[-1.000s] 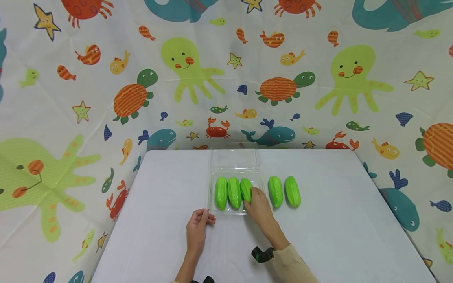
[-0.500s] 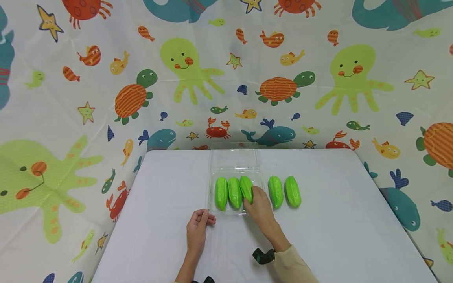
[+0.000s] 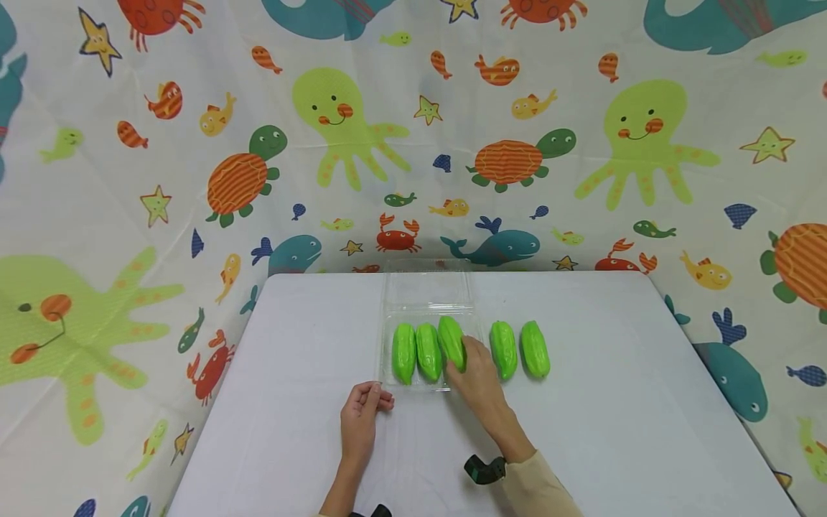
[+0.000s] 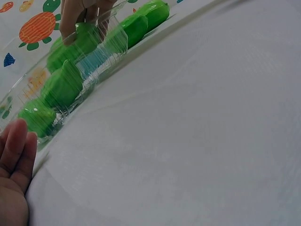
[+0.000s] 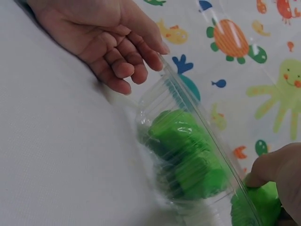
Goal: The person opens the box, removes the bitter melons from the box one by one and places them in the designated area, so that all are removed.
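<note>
Head view, right hand: the right hand [image 3: 477,373] reaches forward over the clear plastic tray [image 3: 431,316] and grips the third green gourd [image 3: 451,342], fingers curled round its near end.
Head view, gourd's place: it sits in the tray just right of two other green gourds [image 3: 416,352], its far end standing slightly beyond theirs; two loose gourds [image 3: 519,350] lie on the white table [image 3: 614,402] just right of the right hand.
Head view, left hand: the left hand [image 3: 363,411] rests on the table at the tray's near left corner, fingers loosely bent, grasping nothing.
Left wrist view: the left hand's fingers [image 4: 16,146] lie straight beside the tray's ribbed wall [image 4: 101,61]; beyond them the right hand's fingers [image 4: 77,19] close on the gourd.
Right wrist view: the right thumb [image 5: 277,172] presses on the gourd [image 5: 256,207]; the left hand [image 5: 101,35] lies relaxed just past the tray's rim [image 5: 188,106].
Handling, as a judgement: the gourd looks light, stiff and glossy, so likely slippery; best taken across its middle. The thin tray looks flimsy and apt to slide.
</note>
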`<state>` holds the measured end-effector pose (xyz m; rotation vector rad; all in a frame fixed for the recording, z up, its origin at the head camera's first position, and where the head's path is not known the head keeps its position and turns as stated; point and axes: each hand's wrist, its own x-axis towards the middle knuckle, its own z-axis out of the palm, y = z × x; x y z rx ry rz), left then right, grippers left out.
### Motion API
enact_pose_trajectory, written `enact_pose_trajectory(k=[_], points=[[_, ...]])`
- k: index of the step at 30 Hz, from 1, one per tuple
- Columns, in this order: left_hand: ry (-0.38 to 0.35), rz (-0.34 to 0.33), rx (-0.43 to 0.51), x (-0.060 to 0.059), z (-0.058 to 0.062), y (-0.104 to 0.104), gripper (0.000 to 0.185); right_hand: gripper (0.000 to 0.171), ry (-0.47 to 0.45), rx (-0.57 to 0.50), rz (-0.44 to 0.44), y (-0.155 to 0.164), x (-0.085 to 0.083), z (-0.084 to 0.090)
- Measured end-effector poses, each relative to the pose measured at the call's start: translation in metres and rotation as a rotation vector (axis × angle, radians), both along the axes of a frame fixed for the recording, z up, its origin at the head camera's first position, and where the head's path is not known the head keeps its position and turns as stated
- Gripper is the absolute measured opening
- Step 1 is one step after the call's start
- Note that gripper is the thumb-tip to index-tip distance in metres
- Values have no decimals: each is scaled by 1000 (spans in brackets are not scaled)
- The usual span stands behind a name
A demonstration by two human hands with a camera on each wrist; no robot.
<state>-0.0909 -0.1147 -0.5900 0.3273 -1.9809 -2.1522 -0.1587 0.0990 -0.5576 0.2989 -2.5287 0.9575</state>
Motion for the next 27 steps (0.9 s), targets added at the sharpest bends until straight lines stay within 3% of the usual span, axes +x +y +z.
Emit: enact_pose_trajectory(k=[4,12,27], points=[[-6,-3,-3,-1,-2,0,29,51,22,-3,-1,2,1,2],[-26,11,-2,-8,-26,-3,27,52,29,-31,13,7,3,8],[11,10,-28,-7,-31,-3,30,53,-1,-39,-25,18,4,10]])
